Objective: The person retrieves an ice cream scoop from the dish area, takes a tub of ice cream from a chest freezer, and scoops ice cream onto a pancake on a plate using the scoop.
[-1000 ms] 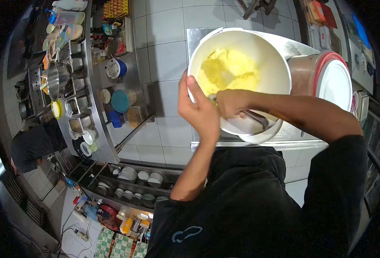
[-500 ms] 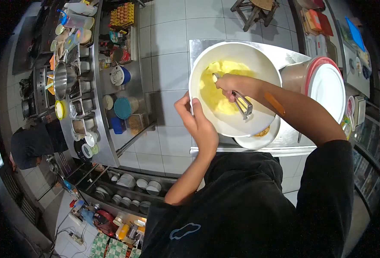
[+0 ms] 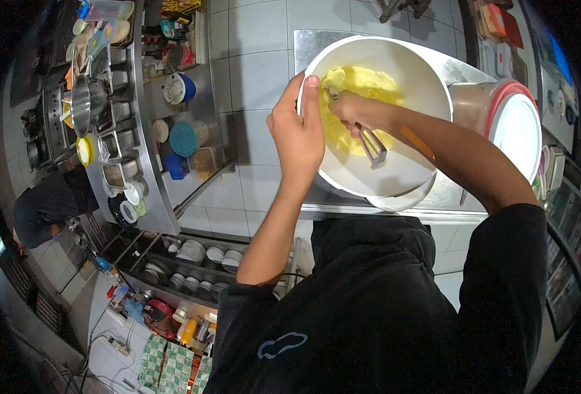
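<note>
A large white bowl [image 3: 422,72] stands tilted on a metal table, with soft yellow mash [image 3: 369,79] inside. My left hand [image 3: 300,134] holds the bowl's left rim, thumb over the edge and fingers along the outside. Inside the bowl, my right hand [image 3: 356,111] is closed around a metal utensil [image 3: 372,148] with parallel bars. The barred end sticks out below my fist, and another metal part shows by my fingertips over the mash. My palm hides the middle of the utensil, so its exact kind is unclear.
Right of the bowl is a tub with a white lid [image 3: 517,138]. A white dish [image 3: 408,197] sits partly under the bowl. Left, a steel counter [image 3: 149,131] bears pans and containers. Another person [image 3: 50,203] bends at far left. A stool [image 3: 402,8] stands beyond the table.
The view has shifted, so the bowl appears higher and slightly right. My left hand sits higher along the rim. My right hand still grips the utensil in the mash, and the bowl covers more of the dish.
</note>
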A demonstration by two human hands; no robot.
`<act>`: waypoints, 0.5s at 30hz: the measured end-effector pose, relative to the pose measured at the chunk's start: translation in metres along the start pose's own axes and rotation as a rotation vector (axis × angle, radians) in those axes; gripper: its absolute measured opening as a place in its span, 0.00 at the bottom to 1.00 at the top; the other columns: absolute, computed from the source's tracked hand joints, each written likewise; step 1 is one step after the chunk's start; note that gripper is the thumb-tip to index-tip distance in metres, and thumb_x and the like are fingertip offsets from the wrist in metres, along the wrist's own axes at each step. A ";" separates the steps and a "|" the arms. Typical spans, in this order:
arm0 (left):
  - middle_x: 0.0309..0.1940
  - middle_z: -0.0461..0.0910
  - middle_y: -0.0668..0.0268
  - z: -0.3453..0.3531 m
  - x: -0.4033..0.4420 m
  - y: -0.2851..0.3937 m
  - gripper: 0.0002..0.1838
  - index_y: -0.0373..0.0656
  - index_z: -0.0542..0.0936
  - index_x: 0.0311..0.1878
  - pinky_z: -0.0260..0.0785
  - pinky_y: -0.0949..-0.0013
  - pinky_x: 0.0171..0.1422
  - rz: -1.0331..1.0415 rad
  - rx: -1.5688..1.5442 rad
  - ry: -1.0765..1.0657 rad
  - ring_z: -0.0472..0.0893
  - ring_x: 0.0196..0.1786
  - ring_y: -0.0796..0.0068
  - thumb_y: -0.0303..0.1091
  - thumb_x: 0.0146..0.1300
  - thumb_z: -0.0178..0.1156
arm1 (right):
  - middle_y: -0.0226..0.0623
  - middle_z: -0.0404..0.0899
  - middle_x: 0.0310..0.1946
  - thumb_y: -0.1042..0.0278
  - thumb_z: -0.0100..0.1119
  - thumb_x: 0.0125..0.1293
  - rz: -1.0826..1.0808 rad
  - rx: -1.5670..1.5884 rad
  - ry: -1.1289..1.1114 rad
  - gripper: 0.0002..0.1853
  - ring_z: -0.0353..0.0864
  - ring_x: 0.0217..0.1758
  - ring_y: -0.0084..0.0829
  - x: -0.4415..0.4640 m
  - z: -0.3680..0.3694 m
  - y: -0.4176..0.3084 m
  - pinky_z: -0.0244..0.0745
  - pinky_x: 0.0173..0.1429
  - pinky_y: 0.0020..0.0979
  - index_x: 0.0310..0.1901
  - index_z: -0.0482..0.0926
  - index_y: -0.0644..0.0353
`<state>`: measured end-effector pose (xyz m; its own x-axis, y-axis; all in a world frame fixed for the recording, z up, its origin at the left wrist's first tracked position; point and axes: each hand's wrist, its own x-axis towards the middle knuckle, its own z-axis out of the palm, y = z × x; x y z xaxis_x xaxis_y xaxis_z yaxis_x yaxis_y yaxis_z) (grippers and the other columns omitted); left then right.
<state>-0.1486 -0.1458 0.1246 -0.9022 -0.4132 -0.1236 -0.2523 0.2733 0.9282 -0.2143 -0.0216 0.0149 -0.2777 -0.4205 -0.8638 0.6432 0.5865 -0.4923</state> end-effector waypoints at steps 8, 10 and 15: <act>0.27 0.80 0.61 0.000 0.000 0.000 0.20 0.30 0.82 0.47 0.70 0.69 0.42 -0.013 0.001 0.013 0.71 0.33 0.80 0.42 0.78 0.54 | 0.34 0.66 0.17 0.62 0.48 0.69 -0.038 -0.108 -0.085 0.16 0.67 0.14 0.25 -0.018 0.002 -0.008 0.65 0.19 0.33 0.28 0.68 0.67; 0.26 0.79 0.58 0.003 0.000 -0.002 0.20 0.29 0.81 0.47 0.69 0.68 0.40 -0.004 -0.003 0.030 0.70 0.31 0.78 0.41 0.78 0.55 | 0.34 0.66 0.17 0.61 0.49 0.69 -0.057 -0.055 -0.135 0.17 0.66 0.14 0.25 -0.017 0.002 -0.002 0.65 0.19 0.32 0.27 0.68 0.66; 0.25 0.80 0.59 0.005 -0.001 0.001 0.18 0.29 0.81 0.44 0.69 0.68 0.39 0.029 -0.047 0.077 0.70 0.31 0.79 0.39 0.77 0.54 | 0.32 0.64 0.16 0.62 0.49 0.68 -0.050 -0.041 -0.160 0.18 0.65 0.14 0.24 -0.034 0.011 -0.005 0.65 0.20 0.31 0.23 0.66 0.63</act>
<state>-0.1501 -0.1412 0.1236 -0.8789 -0.4718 -0.0706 -0.2082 0.2463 0.9466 -0.2002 -0.0183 0.0478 -0.1892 -0.5527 -0.8116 0.6008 0.5886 -0.5409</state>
